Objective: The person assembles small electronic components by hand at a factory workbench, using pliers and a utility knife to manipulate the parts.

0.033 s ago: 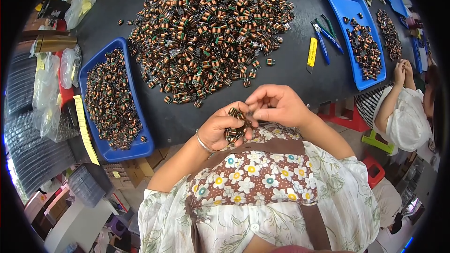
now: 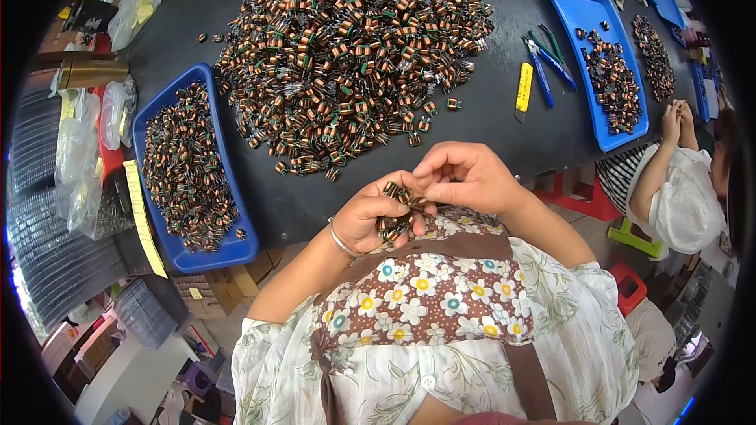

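Note:
Close in front of my apron, my left hand is curled around a small handful of copper-wound coils, its thumb lying across them. My right hand comes in from the right, thumb and fingers drawn together in a pinch at the left fingertips, beside the held coils. What sits between those right fingertips is too small and covered to make out. Beyond both hands a large heap of the same coils, copper with dark and green parts, spreads over the black table.
To the left stands a blue tray full of coils, a yellow paper strip alongside. A yellow cutter and blue- and green-handled pliers lie right of the heap. Farther right are another blue tray with coils and a co-worker.
My right fingertips have shifted slightly at the coils in my left hand. All else looks the same.

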Action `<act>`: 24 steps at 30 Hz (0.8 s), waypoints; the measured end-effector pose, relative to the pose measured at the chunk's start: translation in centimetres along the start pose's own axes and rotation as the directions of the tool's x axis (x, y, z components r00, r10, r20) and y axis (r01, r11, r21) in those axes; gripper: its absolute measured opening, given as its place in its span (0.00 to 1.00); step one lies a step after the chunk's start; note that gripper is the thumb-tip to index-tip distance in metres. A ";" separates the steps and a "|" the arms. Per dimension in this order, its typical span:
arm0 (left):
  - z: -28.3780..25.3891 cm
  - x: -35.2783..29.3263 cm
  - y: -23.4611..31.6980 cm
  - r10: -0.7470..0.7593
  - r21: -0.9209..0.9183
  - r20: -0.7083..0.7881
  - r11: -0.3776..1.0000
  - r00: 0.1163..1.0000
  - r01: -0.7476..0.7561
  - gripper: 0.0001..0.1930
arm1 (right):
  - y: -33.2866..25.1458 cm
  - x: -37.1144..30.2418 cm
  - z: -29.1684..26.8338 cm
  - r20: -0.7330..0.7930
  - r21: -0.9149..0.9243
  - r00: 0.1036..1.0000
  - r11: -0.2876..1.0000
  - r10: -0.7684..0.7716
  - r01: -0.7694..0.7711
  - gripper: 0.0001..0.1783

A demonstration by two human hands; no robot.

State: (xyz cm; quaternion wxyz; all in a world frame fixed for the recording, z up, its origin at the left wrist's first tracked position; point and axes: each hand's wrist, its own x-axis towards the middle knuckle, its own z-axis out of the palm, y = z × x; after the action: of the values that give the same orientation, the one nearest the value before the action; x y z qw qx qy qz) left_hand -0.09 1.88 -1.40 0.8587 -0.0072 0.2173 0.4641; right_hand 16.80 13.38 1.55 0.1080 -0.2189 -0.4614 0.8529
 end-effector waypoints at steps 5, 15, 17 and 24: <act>-0.1 -0.1 -0.1 0.005 -0.024 0.092 1.000 0.996 -0.003 0.14 | 0.6 2.1 -2.2 -0.216 -0.903 0.868 0.429 -0.448 -0.004 0.09; -0.6 -1.2 0.7 0.198 -0.088 -0.056 0.975 0.979 -0.202 0.06 | 1.3 2.7 -1.8 -0.180 -0.919 0.889 0.395 -0.422 0.001 0.09; -0.8 -2.5 1.5 0.240 -0.088 -0.109 0.964 0.965 -0.250 0.07 | 1.0 2.4 -1.6 -0.228 -0.809 0.913 0.588 -0.338 0.016 0.09; -2.3 -10.8 8.0 0.649 0.179 -0.244 0.760 0.721 -0.624 0.12 | 0.8 1.9 -1.4 -0.259 -0.322 0.962 0.947 -0.084 -0.004 0.09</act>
State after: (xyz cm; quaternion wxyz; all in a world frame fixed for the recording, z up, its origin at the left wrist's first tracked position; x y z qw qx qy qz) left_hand -12.45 -2.67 2.12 0.6046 0.0360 0.3497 0.7148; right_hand 15.81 14.74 -0.32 0.1501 -0.3380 -0.5789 0.7267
